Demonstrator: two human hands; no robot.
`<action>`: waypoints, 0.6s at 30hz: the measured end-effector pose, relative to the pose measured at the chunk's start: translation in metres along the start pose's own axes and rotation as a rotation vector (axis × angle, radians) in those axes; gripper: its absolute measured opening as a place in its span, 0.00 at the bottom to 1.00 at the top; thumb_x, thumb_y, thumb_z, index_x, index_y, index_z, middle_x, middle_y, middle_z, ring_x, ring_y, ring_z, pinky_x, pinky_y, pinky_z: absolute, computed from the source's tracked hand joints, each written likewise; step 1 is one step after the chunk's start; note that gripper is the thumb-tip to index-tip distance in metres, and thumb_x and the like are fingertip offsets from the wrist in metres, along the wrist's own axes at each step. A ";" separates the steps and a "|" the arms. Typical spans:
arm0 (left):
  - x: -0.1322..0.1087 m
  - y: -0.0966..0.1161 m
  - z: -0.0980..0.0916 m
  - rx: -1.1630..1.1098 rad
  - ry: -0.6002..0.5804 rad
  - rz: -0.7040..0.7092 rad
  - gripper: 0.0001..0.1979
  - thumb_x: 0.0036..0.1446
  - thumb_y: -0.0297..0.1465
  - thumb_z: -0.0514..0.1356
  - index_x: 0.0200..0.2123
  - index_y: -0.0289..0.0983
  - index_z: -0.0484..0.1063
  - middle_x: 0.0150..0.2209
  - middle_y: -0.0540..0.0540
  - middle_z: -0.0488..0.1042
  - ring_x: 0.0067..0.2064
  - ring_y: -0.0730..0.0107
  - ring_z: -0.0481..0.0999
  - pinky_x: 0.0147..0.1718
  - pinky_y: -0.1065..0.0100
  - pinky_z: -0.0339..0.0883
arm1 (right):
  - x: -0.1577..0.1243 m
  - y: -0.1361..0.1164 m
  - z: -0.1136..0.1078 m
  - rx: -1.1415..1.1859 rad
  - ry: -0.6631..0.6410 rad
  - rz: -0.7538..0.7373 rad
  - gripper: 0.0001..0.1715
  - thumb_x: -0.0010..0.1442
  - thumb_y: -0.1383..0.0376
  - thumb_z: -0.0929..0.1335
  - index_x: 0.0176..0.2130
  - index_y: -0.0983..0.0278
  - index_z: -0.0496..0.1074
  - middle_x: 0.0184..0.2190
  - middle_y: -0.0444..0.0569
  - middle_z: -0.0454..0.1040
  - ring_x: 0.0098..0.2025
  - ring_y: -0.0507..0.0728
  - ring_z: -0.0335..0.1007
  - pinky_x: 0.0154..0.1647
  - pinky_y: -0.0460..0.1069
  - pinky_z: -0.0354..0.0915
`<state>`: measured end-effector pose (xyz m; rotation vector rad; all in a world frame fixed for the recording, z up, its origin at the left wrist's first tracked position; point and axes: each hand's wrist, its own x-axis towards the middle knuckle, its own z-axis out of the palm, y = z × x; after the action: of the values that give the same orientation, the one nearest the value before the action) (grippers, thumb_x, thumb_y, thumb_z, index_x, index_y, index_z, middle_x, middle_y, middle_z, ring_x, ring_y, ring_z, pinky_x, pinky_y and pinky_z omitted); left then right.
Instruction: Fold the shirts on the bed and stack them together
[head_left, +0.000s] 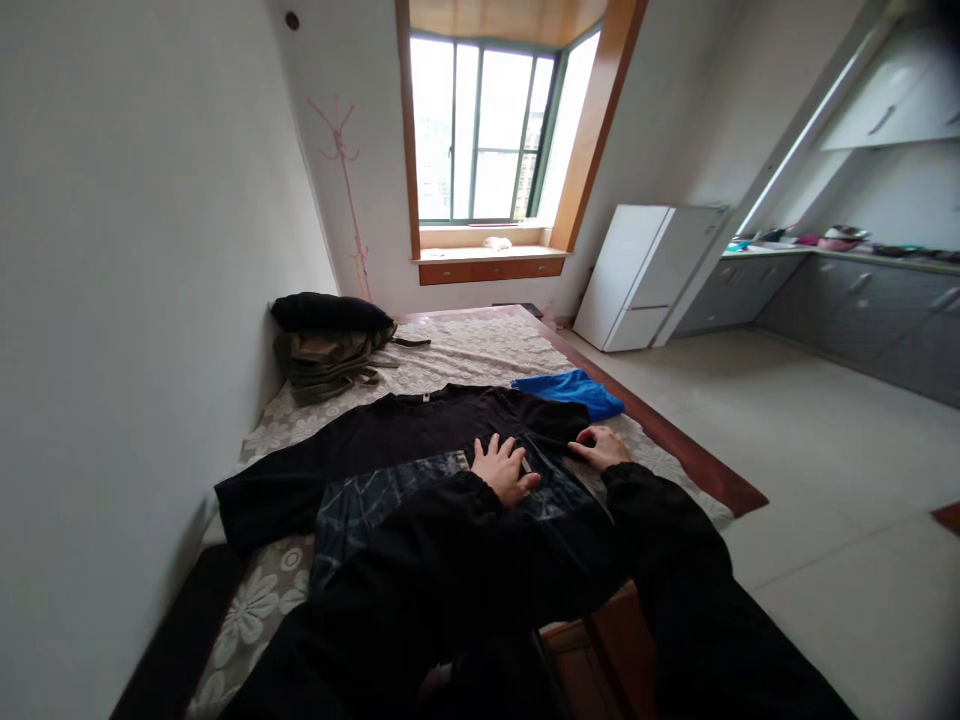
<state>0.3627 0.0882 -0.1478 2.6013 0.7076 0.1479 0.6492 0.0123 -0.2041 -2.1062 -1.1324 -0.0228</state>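
Note:
A black T-shirt (405, 430) with a dark grey patterned lower front lies spread on the bed, its collar toward the window. My left hand (504, 470) rests on the shirt's front, right of the middle, with its fingers spread. At the shirt's right sleeve, my right hand (602, 448) is closed in a pinch, thumb and forefinger meeting at the sleeve's edge. Black sleeves cover both my forearms and hide part of the shirt's lower side.
A folded blue cloth (574, 392) lies beyond the right sleeve. Dark folded clothes (330, 345) are piled against the left wall. The flower-patterned bed cover (480, 340) ends at a reddish wooden edge (697, 465). A white fridge (645, 270) stands beyond.

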 end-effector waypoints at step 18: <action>0.049 -0.050 0.008 -1.025 0.386 -0.154 0.25 0.73 0.40 0.43 0.60 0.37 0.71 0.59 0.37 0.75 0.66 0.56 0.69 0.70 0.52 0.51 | 0.018 -0.118 -0.008 0.824 -0.317 -0.158 0.20 0.61 0.52 0.70 0.48 0.60 0.73 0.45 0.53 0.80 0.44 0.61 0.78 0.51 0.61 0.73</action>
<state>0.3840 0.1489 -0.1772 1.5402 0.6967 0.7563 0.5763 0.0603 -0.1221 -1.3053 -1.2093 0.6177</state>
